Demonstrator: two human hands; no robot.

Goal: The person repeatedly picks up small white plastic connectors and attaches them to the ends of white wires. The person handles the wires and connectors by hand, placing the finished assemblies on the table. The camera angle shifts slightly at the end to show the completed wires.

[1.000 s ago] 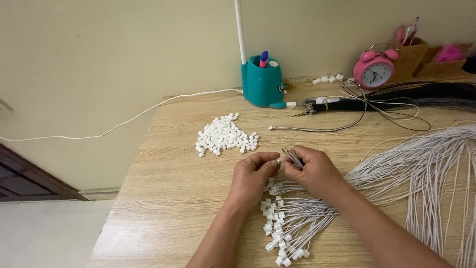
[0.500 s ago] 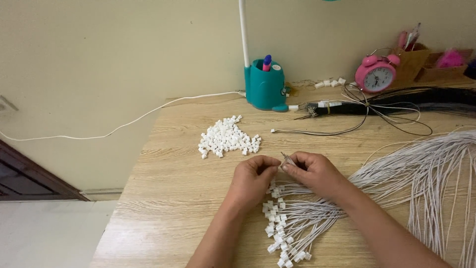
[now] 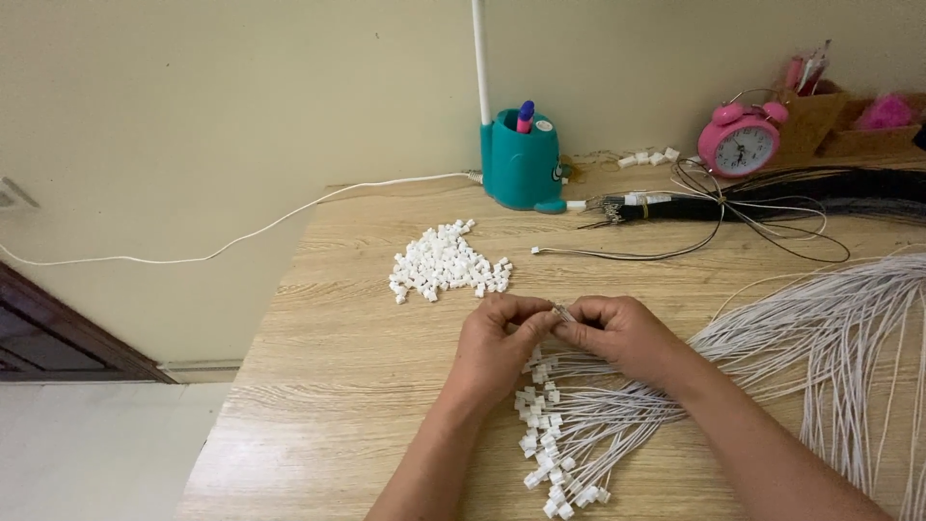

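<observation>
Just below the loose pile of white connector housings, we've got our left hand and right hand pinched together on one wire end. Roughly thirty finished white leads lie below that pile; plenty of bare wires remain to its right.

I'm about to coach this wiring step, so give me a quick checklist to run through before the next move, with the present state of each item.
1. Both hands meet over the table: left hand and right hand are fingertip to fingertip. Ok.
2. Wire end pinched between the fingers: a thin tip shows there. Ok.
3. Connector seated on that wire: hidden by the fingers. Cannot tell.
4. Loose white connectors within reach: a pile lies just beyond the hands. Ok.
5. Finished wires kept apart from the long white wires: they fan out under the hands, but the two bundles run together at the right. Not ok.
</observation>
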